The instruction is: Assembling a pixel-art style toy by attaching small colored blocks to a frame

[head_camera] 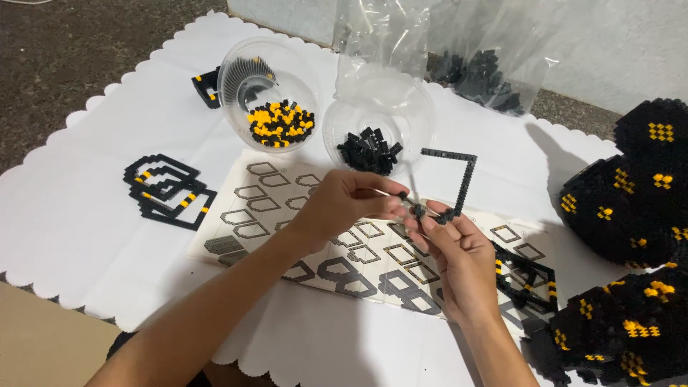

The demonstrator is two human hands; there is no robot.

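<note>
While the left hand [344, 204] pinches a small black brick [403, 195] above the instruction sheet [315, 215], the right hand [459, 251], clamped on the thin black frame [459, 183], should hold steady so the studs seat squarely.

Two clear plastic bags [459, 50] at the far edge of the white scalloped cloth [72, 215] — upright, crumpled, one holding black pieces. Printed instruction sheet [287, 215] mid-cloth — pale, flat, grey diagrams.
</note>
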